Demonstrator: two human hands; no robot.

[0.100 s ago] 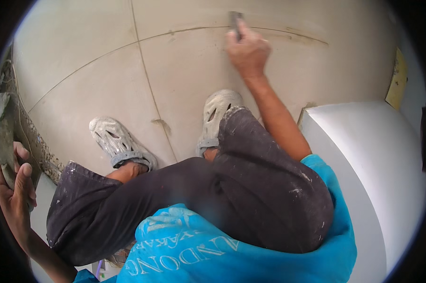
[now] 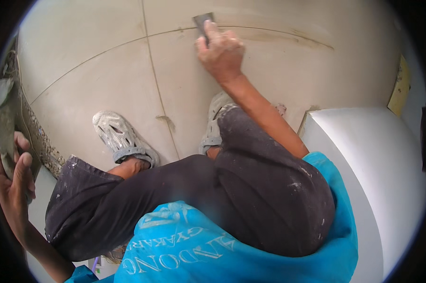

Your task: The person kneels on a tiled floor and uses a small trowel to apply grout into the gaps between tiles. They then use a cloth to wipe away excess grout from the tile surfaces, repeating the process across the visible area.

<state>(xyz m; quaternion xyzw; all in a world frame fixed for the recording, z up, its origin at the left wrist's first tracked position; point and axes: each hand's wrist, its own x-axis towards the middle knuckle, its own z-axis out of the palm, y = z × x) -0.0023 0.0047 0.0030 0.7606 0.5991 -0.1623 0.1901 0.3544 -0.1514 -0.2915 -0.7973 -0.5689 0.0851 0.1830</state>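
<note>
As I monitor from afar, the right hand [image 2: 222, 54] at 12 o'clock grips a dark scraper [image 2: 203, 21] across a floor joint [image 2: 250, 27]; can't tell whether it touches. At 9 o'clock I've got the left hand [image 2: 16, 179] clasped around a grubby grey flat tool [image 2: 4, 125]. Pale left shoe [image 2: 122, 137] toward 9, white curved ledge [image 2: 373, 141] at 3.

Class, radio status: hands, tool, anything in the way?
Right hand holding dark scraper across floor joint. Left hand gripping grey flat piece. Right shoe nearby, apart from scraper.
</note>
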